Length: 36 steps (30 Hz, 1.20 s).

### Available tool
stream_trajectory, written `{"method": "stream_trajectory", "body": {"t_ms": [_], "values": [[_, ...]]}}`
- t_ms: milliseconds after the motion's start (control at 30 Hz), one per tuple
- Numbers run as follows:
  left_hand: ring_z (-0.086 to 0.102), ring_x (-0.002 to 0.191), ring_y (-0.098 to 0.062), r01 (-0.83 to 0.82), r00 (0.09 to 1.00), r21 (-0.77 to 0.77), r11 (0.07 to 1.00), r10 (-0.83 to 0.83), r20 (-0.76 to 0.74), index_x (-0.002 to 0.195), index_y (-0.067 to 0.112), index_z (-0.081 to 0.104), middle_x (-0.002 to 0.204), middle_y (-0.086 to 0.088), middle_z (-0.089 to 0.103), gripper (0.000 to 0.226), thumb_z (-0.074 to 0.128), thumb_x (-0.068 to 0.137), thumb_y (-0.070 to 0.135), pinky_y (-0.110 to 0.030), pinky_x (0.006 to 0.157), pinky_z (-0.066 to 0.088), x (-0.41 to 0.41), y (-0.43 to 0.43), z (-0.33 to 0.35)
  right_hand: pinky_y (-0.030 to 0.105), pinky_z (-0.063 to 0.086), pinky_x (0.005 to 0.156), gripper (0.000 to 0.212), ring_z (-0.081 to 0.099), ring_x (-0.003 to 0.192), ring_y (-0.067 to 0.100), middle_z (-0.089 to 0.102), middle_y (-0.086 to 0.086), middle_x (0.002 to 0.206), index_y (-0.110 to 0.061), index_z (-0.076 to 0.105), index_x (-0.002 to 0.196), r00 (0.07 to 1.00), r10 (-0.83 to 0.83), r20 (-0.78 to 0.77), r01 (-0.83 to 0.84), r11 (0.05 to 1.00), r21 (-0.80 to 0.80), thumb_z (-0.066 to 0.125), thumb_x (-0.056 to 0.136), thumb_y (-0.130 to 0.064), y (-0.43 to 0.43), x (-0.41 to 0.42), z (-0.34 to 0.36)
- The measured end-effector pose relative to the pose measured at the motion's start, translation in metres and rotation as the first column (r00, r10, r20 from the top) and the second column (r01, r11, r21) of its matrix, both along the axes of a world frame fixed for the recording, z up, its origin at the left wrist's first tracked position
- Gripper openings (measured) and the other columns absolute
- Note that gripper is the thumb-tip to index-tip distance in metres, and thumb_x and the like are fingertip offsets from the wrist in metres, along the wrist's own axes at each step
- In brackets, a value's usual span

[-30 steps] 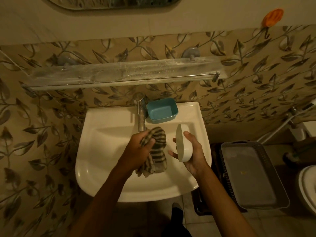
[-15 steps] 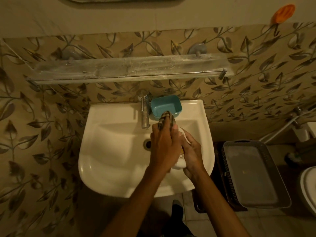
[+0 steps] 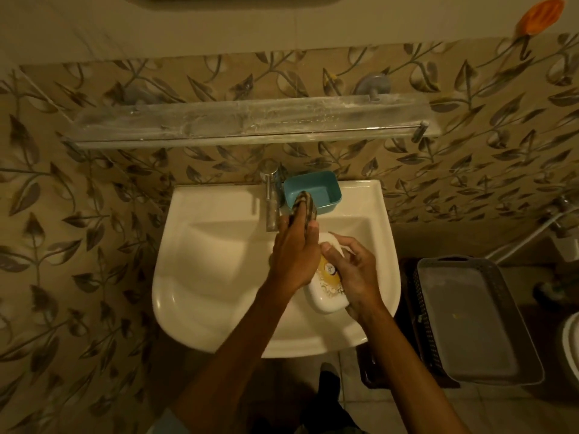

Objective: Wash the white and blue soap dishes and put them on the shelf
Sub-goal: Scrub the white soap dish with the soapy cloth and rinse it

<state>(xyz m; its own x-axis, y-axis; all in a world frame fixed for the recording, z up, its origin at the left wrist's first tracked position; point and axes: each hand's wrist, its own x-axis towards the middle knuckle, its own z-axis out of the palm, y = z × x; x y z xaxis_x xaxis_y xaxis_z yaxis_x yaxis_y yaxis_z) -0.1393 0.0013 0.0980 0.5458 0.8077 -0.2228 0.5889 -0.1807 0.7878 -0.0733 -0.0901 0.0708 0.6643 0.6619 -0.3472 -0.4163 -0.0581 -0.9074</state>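
Grasping the white soap dish point(image 3: 329, 285) from its right side, the right hand point(image 3: 357, 277) kept it over the right part of the sink point(image 3: 200, 277), with the thumb lying across the top face and the other fingers curled around the far edge. The printed yellow face of the dish looked up. Its long axis ran from near the person, low and right, toward the tap point(image 3: 272, 198), slightly leaning to the left. The left hand point(image 3: 294, 255) lay against the left long side of the dish and was closed on a striped cloth point(image 3: 305, 205), whose end stood out past the fingertips toward the wall. So the cloth met the dish from the left and the holding hand from the right; the wiping stroke would probably go along the long axis, and it is the left hand which is placed to make it.

The blue soap dish point(image 3: 313, 191) stood on the back ledge of the sink, just to the right of the tap and well behind the hands, apparently not yet washed. The cloth end overlapped its front edge in the view; whether they touched I could not tell. The glass shelf point(image 3: 244, 120) on the wall above carried nothing. A grey basket point(image 3: 470, 321) stood lower, to the right of the sink.
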Motion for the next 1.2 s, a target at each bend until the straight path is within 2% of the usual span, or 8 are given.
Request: {"method": "stream_trajectory", "body": {"t_ms": [233,367,533,700,800,867,1033,1200], "values": [[0.046,0.124,-0.019,-0.096,0.977,-0.156,0.983,0.123,0.172,0.148,0.034,0.007,0.150,0.000,0.016,0.053,0.029,0.100,0.036,-0.032,0.092,0.051,-0.013,-0.073,0.001,0.029,0.060,0.058,0.031,0.072,0.076,0.019,0.072,0.013,0.096,-0.009,0.062,0.108,0.939,-0.321,-0.120,0.316,0.947,-0.060,0.074,0.079,-0.014,0.016,0.016,0.012],[0.052,0.109,-0.010,-0.164,0.938,-0.172,0.971,0.208,0.279,0.145,0.031,0.024,0.137,0.006,0.040,0.049,0.035,0.098,0.040,-0.018,0.078,0.049,-0.007,-0.028,0.011,0.039,0.060,0.069,0.017,0.072,0.080,0.028,0.074,0.016,0.091,-0.010,0.064,0.091,0.999,0.010,0.036,-0.009,0.999,-0.035,0.074,0.078,-0.014,0.005,0.013,0.016],[0.062,0.103,-0.019,0.227,0.938,-0.442,0.868,-0.072,0.340,0.128,0.030,0.048,0.116,0.000,0.062,0.030,0.040,0.099,0.026,-0.034,0.088,0.052,-0.023,0.016,0.015,0.034,0.059,0.067,0.032,0.070,0.080,0.020,0.070,0.007,0.091,-0.017,0.069,0.090,0.903,0.317,0.290,-0.301,0.948,-0.100,0.084,0.063,-0.008,0.005,0.039,0.032],[0.064,0.100,-0.018,0.093,0.922,-0.333,0.938,0.045,0.384,0.127,0.021,0.049,0.115,-0.006,0.064,0.029,0.041,0.099,0.020,-0.028,0.082,0.055,-0.026,0.017,0.013,0.036,0.060,0.070,0.039,0.071,0.086,0.027,0.074,0.012,0.094,-0.009,0.061,0.103,0.990,0.134,-0.052,-0.139,0.983,-0.121,0.081,0.070,-0.018,0.016,0.033,0.023],[0.065,0.094,-0.015,-0.150,0.891,-0.303,0.941,0.262,0.371,0.132,0.016,0.046,0.115,-0.009,0.063,0.034,0.040,0.099,0.024,-0.027,0.075,0.058,-0.027,0.022,0.008,0.040,0.056,0.088,0.043,0.068,0.103,0.029,0.071,0.017,0.110,-0.006,0.064,0.109,0.868,0.094,-0.488,-0.072,0.995,0.065,0.074,0.071,-0.025,0.012,0.015,0.011],[0.065,0.097,-0.017,-0.283,0.866,-0.256,0.924,0.361,0.347,0.132,0.017,0.045,0.118,-0.010,0.062,0.038,0.038,0.098,0.033,-0.035,0.080,0.058,-0.029,0.018,0.004,0.040,0.056,0.087,0.040,0.068,0.103,0.028,0.071,0.017,0.112,-0.008,0.063,0.111,0.820,0.040,-0.571,0.046,0.990,0.135,0.071,0.074,-0.021,0.020,0.001,0.009],[0.051,0.107,-0.010,-0.306,0.898,-0.221,0.926,0.357,0.255,0.144,0.019,0.030,0.137,-0.008,0.045,0.045,0.033,0.100,0.029,-0.008,0.072,0.047,-0.039,-0.033,-0.004,0.038,0.061,0.065,0.026,0.071,0.083,0.026,0.070,0.010,0.100,-0.021,0.066,0.093,0.921,-0.344,-0.182,0.337,0.939,-0.067,0.080,0.072,-0.015,0.053,0.008,0.029],[0.046,0.116,-0.012,-0.294,0.906,-0.188,0.937,0.336,0.258,0.148,0.025,0.015,0.146,-0.007,0.033,0.051,0.032,0.100,0.028,-0.016,0.080,0.045,-0.043,-0.041,0.006,0.036,0.061,0.063,0.023,0.073,0.080,0.021,0.071,0.006,0.093,-0.018,0.069,0.094,0.954,-0.299,-0.033,0.299,0.954,-0.013,0.079,0.074,-0.015,0.043,0.003,0.037]]}}
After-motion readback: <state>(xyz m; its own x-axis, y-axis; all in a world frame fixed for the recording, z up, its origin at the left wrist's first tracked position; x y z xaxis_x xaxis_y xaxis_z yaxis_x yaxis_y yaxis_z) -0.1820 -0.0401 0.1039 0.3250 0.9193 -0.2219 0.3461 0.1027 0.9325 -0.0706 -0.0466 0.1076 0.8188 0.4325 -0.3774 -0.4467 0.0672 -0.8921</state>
